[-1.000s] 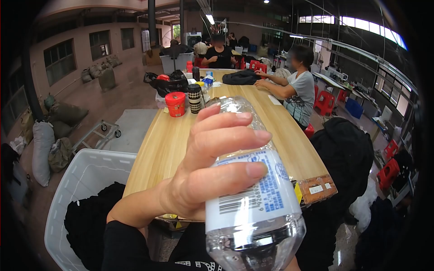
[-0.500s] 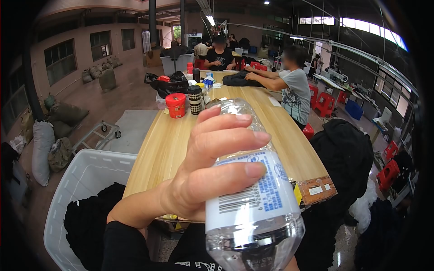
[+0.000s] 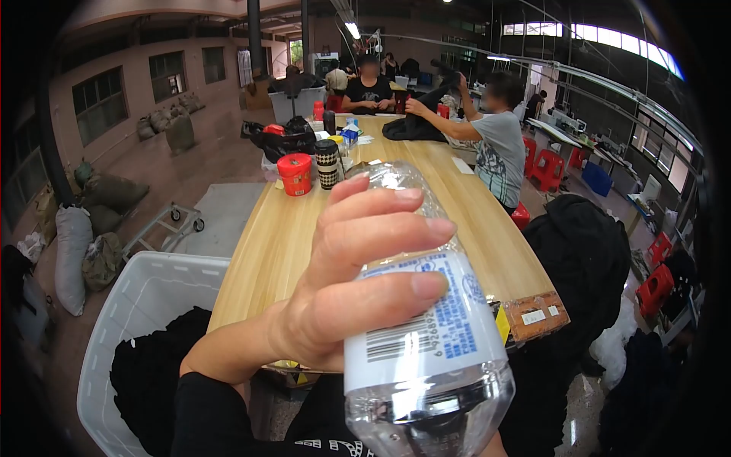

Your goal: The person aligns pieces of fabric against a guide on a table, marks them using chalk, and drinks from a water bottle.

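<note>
A clear plastic bottle (image 3: 426,404) with a white label, blue print and a barcode fills the lower middle, tilted and close to the camera. My left hand (image 3: 365,266) comes from the lower left in a black sleeve and wraps its fingers over the bottle; the thumb is hidden. At the bottom edge, a small patch of skin (image 3: 493,446) shows beside the bottle, perhaps part of my right arm or hand, with no fingers visible. Beyond the bottle lies the wooden table (image 3: 259,259).
On the table stand a red tub (image 3: 295,175), a patterned cup (image 3: 328,164) and a black bag (image 3: 285,141). A white bin (image 3: 114,327) holds dark cloth at left. Black cloth (image 3: 575,251) is heaped at right. A co-worker in grey (image 3: 499,145) handles dark fabric.
The co-worker at the right of the table has lifted part of the dark fabric and raised a hand. My left hand and the bottle have hardly moved.
</note>
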Motion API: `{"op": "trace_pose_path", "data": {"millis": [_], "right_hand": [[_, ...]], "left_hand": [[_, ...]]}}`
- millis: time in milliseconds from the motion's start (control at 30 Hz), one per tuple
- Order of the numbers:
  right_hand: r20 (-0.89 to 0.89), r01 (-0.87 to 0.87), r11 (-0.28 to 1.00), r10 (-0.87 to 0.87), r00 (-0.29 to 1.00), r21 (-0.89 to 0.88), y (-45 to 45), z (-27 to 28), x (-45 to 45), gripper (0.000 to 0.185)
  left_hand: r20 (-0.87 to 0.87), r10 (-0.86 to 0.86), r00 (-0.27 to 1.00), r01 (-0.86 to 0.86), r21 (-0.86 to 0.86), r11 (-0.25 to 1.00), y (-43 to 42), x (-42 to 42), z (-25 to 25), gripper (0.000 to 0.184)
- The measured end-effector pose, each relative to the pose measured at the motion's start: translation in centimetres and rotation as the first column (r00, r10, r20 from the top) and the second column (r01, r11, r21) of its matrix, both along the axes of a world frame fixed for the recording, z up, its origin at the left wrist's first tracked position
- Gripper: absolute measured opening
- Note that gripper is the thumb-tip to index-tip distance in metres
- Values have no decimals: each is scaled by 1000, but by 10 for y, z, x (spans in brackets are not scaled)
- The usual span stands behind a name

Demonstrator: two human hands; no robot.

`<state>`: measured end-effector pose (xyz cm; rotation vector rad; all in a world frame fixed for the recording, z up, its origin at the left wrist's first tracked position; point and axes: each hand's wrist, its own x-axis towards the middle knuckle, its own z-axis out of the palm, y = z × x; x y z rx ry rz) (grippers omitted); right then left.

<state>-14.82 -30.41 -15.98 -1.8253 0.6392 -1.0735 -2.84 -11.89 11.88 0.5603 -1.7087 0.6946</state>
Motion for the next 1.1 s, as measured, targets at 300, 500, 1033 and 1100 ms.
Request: {"op": "trace_pose_path", "data": {"millis": [300, 500, 1033, 1100], "right_hand": [[17, -9, 1000, 8, 1000, 12, 1, 1, 0, 31], [2, -7, 1000, 7, 1000, -27, -1, 0, 0, 31], [6, 4, 1000, -4, 1000, -25, -2, -4, 3, 32], [12, 5, 1000, -5, 1000, -23, -2, -3, 3, 32]], "left_hand": [[12, 3, 1000, -3, 21, 1000, 4, 0, 3, 58], [18, 5, 1000, -5, -20, 1000, 1, 0, 3, 58], [42, 0, 999, -1, 15, 1000, 7, 3, 6, 59], [39, 5, 999, -6, 26, 1000, 10, 1, 6, 59]]}}
